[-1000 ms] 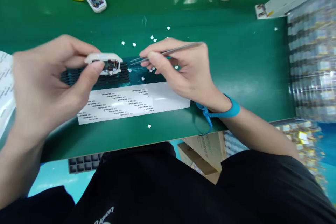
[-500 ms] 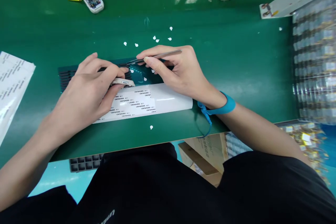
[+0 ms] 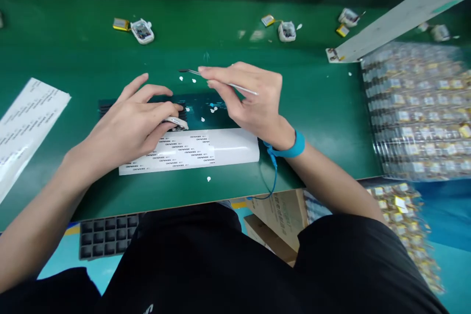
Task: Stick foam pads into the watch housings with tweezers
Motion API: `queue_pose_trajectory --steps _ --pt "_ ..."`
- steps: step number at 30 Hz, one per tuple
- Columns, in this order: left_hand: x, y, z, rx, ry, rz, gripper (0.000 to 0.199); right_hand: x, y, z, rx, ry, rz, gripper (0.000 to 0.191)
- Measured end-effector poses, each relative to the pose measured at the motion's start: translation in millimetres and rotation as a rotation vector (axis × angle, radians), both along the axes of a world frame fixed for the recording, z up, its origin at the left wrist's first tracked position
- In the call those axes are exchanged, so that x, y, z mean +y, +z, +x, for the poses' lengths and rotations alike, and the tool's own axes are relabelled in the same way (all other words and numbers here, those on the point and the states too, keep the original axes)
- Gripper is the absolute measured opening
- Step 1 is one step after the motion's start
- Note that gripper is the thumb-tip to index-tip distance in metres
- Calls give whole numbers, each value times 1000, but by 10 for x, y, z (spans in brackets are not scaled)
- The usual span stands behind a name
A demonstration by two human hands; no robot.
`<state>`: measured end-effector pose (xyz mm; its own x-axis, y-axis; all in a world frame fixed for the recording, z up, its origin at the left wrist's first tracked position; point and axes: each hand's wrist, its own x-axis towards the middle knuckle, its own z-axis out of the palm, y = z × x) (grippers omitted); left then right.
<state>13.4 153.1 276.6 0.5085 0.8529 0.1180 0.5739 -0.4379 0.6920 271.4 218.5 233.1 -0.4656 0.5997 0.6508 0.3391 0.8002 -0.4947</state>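
My left hand (image 3: pixel 134 117) is closed around a small white device housing (image 3: pixel 179 122), its open side partly covered by my fingers. That hand lies over a sheet of dark strips (image 3: pixel 106 107) on a teal backing film (image 3: pixel 198 100). Raised above the film, my right hand (image 3: pixel 253 95) grips metal tweezers (image 3: pixel 241 89). A small dark strip (image 3: pixel 183 70) is at the tweezers' tips. White printed adhesive paper (image 3: pixel 233 147) lies just below the film. Small white round tabbed pieces (image 3: pixel 202 119) are scattered on and around the film.
Opened white housings (image 3: pixel 142 32) with wired yellow batteries (image 3: pixel 121 24) sit along the back. A second printed sheet (image 3: pixel 31 113) lies at left. At right, clear trays (image 3: pixel 423 117) are stacked near a white post (image 3: pixel 397 14). A blue wrist strap's cord (image 3: pixel 275 176) trails over the table edge.
The tweezers have lifted off the strip sheet, up and away from the housing, and a dark strip now shows at their tips. My left hand keeps its hold. The view has shifted.
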Motion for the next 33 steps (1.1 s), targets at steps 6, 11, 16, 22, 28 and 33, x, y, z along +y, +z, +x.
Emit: queue_pose_trajectory --steps 6,11,16,22,28,33 --pt "81 92 -93 -524 643 -47 11 -187 151 141 82 56 306 43" --pt "189 61 -142 -885 699 -460 6 -350 235 151 15 34 305 41" --pt "54 37 60 -917 669 -497 11 -520 377 160 -92 155 183 41" --pt "-132 103 253 -979 668 -621 8 -616 437 150 -208 144 233 34" --pt "-200 87 354 -1050 688 -661 17 -602 368 113 -270 143 261 30" --pt "-221 85 393 -1033 714 -654 17 -604 394 118 -388 177 397 29"
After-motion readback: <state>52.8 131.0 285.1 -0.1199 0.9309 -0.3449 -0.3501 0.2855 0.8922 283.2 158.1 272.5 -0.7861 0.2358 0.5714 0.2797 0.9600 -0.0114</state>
